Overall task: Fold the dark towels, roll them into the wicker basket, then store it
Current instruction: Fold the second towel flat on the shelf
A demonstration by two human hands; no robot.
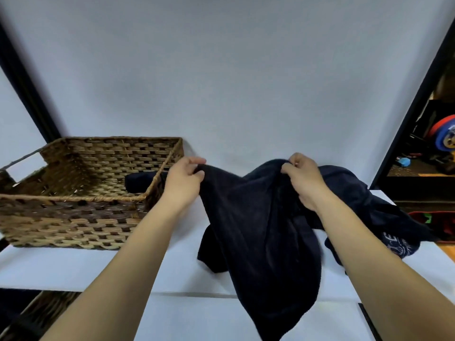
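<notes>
Spreading a dark towel point(258, 230) for its first fold.
My left hand point(183, 180) and right hand point(304, 180) each pinch its top edge, right of the wicker basket point(73, 217); next I'd lay it flat on the worktop point(73, 267).

Both forearms are bare to the frame edge, with no sleeves, watch or rings visible.
</notes>
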